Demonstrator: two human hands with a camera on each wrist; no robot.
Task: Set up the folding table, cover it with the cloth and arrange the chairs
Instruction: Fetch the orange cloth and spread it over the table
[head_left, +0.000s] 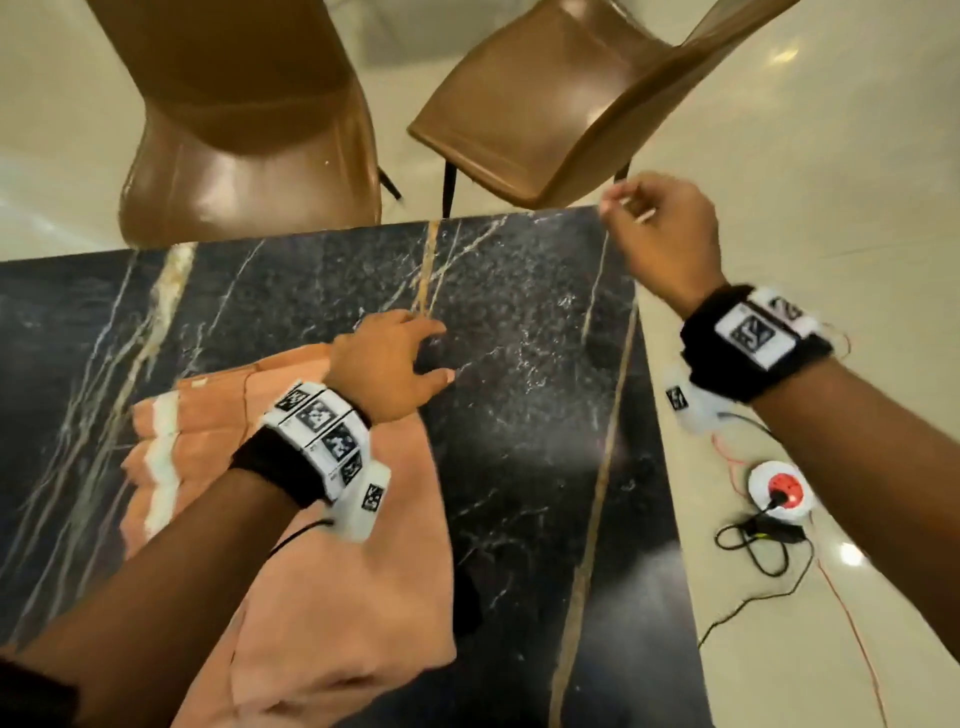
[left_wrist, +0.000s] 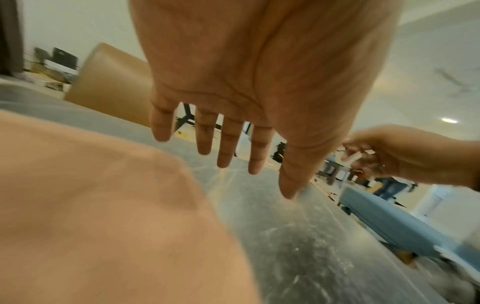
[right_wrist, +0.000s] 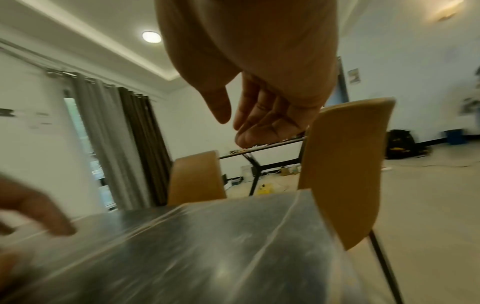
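Note:
The black marble-patterned table (head_left: 519, 364) stands unfolded in front of me. A peach cloth (head_left: 322, 571) lies bunched on its near left part, partly under my left forearm. My left hand (head_left: 395, 358) hovers just past the cloth with its fingers spread and straight, holding nothing; the left wrist view shows the same open palm (left_wrist: 233, 82) above the cloth (left_wrist: 103, 205). My right hand (head_left: 660, 228) is at the table's far right corner, fingers loosely curled and empty (right_wrist: 259, 115). Two brown chairs (head_left: 249, 156) (head_left: 545, 114) stand beyond the far edge.
On the pale floor to the right lie a white round socket with a red centre (head_left: 779, 491), a black adapter (head_left: 779, 532) and loose cables. A blue bench (left_wrist: 389, 222) stands farther right. Another black-legged table (right_wrist: 259, 162) and curtains (right_wrist: 116, 133) are at the back.

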